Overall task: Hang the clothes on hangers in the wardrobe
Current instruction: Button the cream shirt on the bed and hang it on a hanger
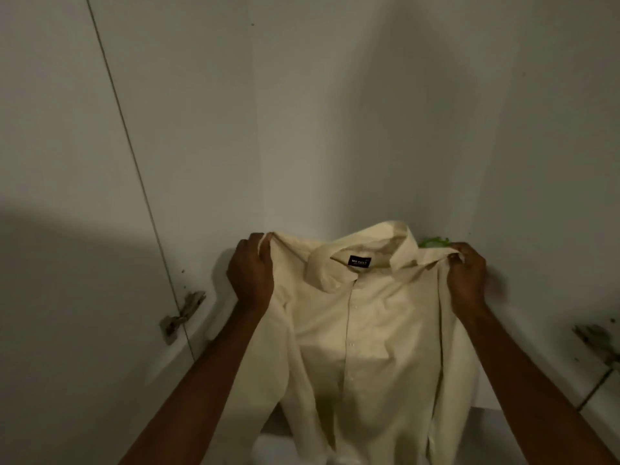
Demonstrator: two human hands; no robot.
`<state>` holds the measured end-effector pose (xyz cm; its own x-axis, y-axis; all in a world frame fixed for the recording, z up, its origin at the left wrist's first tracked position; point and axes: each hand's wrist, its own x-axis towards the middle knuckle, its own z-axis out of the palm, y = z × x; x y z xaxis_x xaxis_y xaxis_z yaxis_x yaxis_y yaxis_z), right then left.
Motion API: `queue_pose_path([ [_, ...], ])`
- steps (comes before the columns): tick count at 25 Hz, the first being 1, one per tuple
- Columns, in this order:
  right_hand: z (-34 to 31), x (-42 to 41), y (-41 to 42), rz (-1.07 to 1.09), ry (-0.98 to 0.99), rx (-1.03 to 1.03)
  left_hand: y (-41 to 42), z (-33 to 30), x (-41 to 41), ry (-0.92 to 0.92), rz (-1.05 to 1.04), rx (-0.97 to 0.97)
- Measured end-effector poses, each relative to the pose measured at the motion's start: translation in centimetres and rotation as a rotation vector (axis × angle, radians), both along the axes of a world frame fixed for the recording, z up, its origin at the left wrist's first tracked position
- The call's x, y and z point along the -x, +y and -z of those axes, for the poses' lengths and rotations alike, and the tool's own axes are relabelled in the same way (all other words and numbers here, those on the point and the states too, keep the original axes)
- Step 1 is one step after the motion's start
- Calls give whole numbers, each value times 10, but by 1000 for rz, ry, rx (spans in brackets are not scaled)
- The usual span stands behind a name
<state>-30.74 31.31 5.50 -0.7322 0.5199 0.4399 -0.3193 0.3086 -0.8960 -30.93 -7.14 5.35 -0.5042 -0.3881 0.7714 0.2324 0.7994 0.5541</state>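
Head view looks into the pale wardrobe (335,95), its white walls filling most of the picture, with a metal door hinge (183,315) low on the left side and another hinge (595,340) at the right edge. Held up in front of that interior is a cream shirt (362,330), buttoned and facing the camera, collar and dark neck label uppermost, the body hanging down between both forearms. It is spread by its shoulders, probably to keep it flat and square for fitting a hanger. A bit of green hanger (432,242) peeks out behind the shirt's right shoulder. The left hand (251,270) pinches one shoulder seam with curled fingers; the right hand (468,276) grips the other shoulder likewise.
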Motion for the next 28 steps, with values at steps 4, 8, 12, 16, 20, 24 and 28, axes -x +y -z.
queue_pose_path([
  [4,97,43,24,181,-220,-416,9,100,69,-268,-18,122],
  [8,119,80,37,285,-328,-937,9,142,108,-321,-1,220],
  [12,104,113,35,288,-350,-943,-1,149,139,-340,-50,217],
  [16,102,135,32,183,-526,-978,8,138,141,-416,-44,250],
  [20,106,137,30,88,-392,-833,36,114,129,-291,17,263],
  [24,75,132,-7,-63,-308,-508,86,94,133,-259,310,131],
  [28,46,152,-71,-128,-706,-1013,123,104,162,-543,315,215],
])
